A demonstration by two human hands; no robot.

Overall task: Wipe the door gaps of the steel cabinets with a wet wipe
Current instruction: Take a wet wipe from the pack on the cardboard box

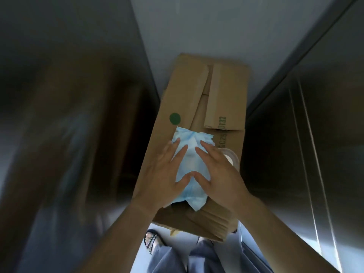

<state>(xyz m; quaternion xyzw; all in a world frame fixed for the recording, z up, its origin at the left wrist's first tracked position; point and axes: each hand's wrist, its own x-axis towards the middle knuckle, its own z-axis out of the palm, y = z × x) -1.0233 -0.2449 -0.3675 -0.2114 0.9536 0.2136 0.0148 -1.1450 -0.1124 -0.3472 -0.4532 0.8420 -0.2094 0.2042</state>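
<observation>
A pale blue wet wipe [192, 152] lies spread flat on top of a brown cardboard box [177, 99]. My left hand [167, 174] presses on its left side with fingers apart. On its right side rests my right hand [218, 172], also flat with spread fingers. The thumbs nearly touch over the wipe's lower middle. Steel cabinet doors stand on both sides: a blurred one at the left [59, 115] and one at the right [319, 115] with vertical door gaps.
A round white container lid [232, 157] peeks out beside my right hand on the box. A green dot [175, 119] marks the box top. Below the box are my legs in grey trousers [171, 259] and a sandalled foot [151, 240] on a pale floor.
</observation>
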